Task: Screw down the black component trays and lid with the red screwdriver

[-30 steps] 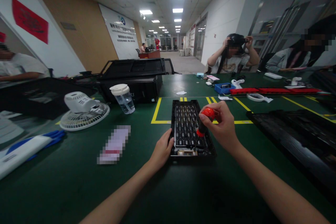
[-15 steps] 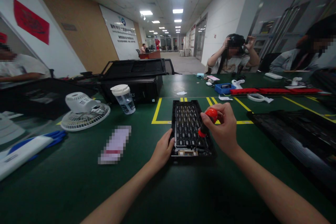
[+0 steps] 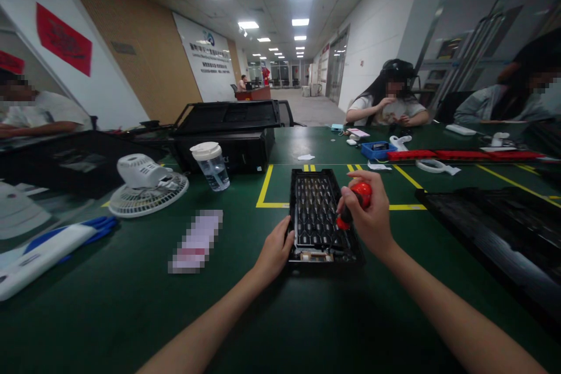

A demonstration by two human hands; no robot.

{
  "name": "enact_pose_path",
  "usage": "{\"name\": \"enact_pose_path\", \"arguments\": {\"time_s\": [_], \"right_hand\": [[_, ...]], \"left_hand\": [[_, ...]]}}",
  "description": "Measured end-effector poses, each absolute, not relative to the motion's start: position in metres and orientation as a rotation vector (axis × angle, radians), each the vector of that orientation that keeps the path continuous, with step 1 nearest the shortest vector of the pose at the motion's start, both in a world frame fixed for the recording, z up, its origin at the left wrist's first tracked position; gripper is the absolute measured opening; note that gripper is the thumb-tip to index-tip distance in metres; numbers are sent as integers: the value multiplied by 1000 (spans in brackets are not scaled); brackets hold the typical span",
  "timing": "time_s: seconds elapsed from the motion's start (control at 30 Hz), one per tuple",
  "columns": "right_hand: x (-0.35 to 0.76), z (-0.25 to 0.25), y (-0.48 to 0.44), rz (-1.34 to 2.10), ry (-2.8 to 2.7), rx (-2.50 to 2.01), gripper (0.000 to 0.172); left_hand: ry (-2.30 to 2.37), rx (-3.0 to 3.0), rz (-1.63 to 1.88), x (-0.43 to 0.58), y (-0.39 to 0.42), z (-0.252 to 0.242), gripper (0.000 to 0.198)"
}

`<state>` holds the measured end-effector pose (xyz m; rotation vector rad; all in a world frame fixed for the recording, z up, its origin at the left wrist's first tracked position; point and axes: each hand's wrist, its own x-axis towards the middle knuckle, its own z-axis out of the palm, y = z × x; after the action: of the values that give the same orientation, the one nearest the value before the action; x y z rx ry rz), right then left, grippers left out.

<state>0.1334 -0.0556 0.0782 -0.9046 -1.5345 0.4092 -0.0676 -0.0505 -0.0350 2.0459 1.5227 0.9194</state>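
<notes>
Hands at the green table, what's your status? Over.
Left hand against left edge of black rectangular plastic case. Right hand gripping red-and-black tool at case's right side. Clear plastic cup, white lid, well off left.

Right hand (image 3: 372, 217) is covering part of the red-and-black tool (image 3: 363, 190); its tip is blending into the black tray (image 3: 312, 240) — contact unclear. Small parts (image 3: 314, 256) at the tray's near end are blurring together. Right of the tray, a black panel (image 3: 495, 245) is running off-frame.
</notes>
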Motion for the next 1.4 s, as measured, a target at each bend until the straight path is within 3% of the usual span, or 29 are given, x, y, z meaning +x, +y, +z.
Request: {"name": "enact_pose_path", "arguments": {"time_s": [0.3,0.43,0.63,0.77,0.9,1.4], "right_hand": [[132,87,-39,792,-1548,-632,5],[131,89,-32,1118,-1546,-452,11],[133,96,-22,1311,-1761,-373,20],[129,100,-21,1460,-1754,-309,15],[128,101,-22,1679,-1677,-269,26],[152,109,-23,1729,-1713,-272,20]], "left_hand": [[1508,2058,970,-67,-49,-37,44],[1501,2056,970,-67,-50,-37,44],[1505,2062,968,-67,-49,-38,44],[1512,2058,953,-67,-49,-39,45],[1511,2063,952,-67,-48,-41,45],[1529,2069,927,-65,-50,-38,46]]}}
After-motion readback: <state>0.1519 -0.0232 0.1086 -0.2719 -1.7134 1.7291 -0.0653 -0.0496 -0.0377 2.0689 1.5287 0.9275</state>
